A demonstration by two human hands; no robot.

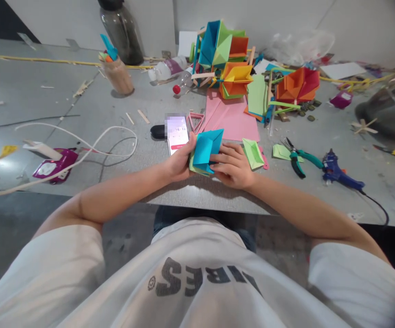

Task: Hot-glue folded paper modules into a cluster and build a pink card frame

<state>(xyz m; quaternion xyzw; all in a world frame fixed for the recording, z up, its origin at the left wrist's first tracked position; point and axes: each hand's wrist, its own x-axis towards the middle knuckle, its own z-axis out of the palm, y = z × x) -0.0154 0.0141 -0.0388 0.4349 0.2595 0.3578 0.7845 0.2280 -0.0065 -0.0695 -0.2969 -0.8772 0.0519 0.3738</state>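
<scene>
The left hand (181, 163) is gripping a blue-and-green folded paper piece (204, 152) over the near part of the surface (156, 102). The right hand (234, 166) is touching its right side with bent fingers; whether that grip is closing on it, I cannot tell. A smartphone (182, 133) is lying beside the left hand, a light-green folded paper (253, 155) beside the right.

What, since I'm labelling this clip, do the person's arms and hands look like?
The left hand and right hand are ungloved, the forearms bare. Both sleeves are white, short and loose, with no print visible.
</scene>
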